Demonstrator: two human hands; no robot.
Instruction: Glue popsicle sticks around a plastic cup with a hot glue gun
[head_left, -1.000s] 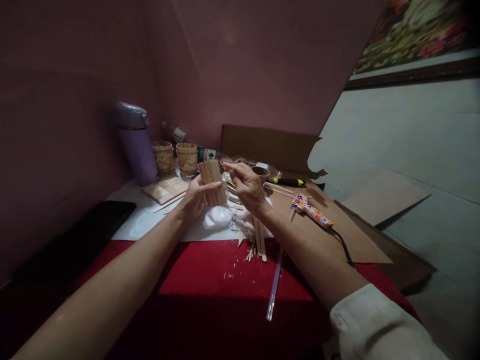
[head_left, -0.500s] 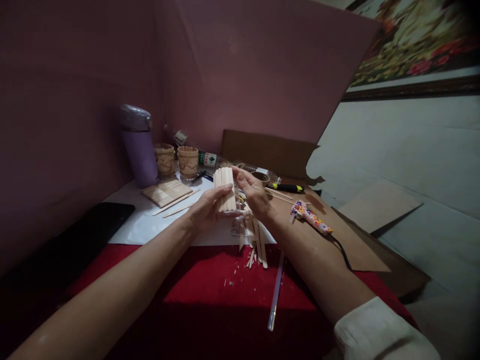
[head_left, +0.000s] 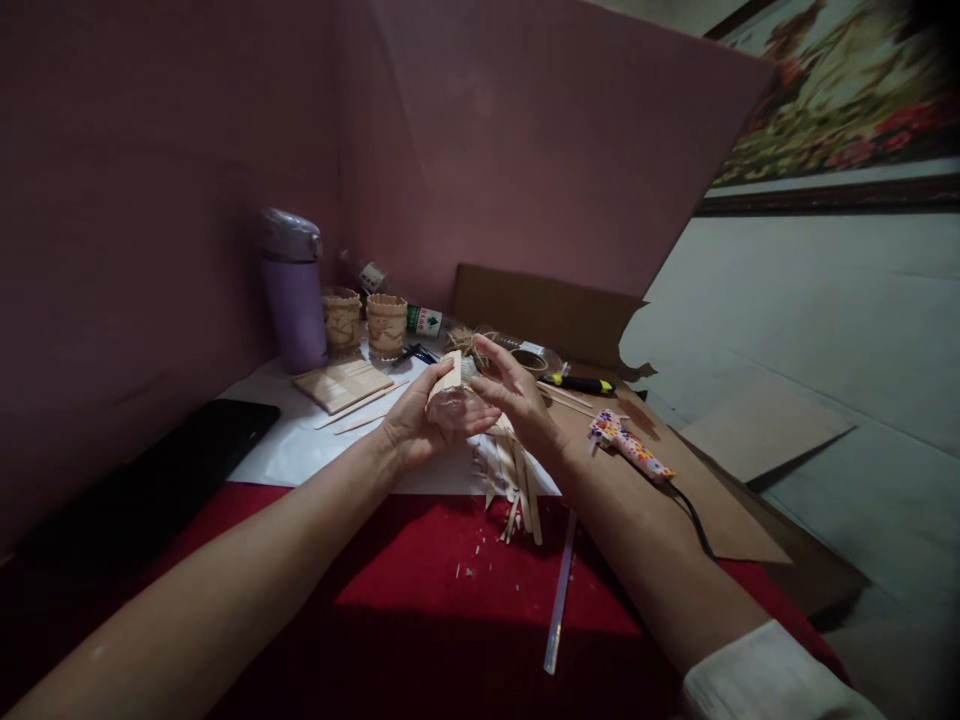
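Note:
My left hand (head_left: 420,420) holds a small clear plastic cup (head_left: 450,407) with pale wooden sticks (head_left: 452,372) standing along its side. The cup is tipped so that its clear end faces me. My right hand (head_left: 516,395) is just right of the cup, its fingers spread and apart. Loose wooden sticks (head_left: 517,475) lie below my right hand, across the edge of the white sheet (head_left: 292,450). A patterned glue gun (head_left: 630,447) rests on brown cardboard to the right.
Two wooden cups (head_left: 387,328) and a purple bottle (head_left: 294,300) stand at the back left, behind a stick panel (head_left: 341,384). A black and yellow cutter (head_left: 579,384) lies behind my right hand. A clear glue stick (head_left: 560,600) lies on red cloth (head_left: 420,580).
The cup has turned in my left hand, showing its clear end and fewer sticks. The fingers of my right hand have opened away from it. The view has shifted slightly.

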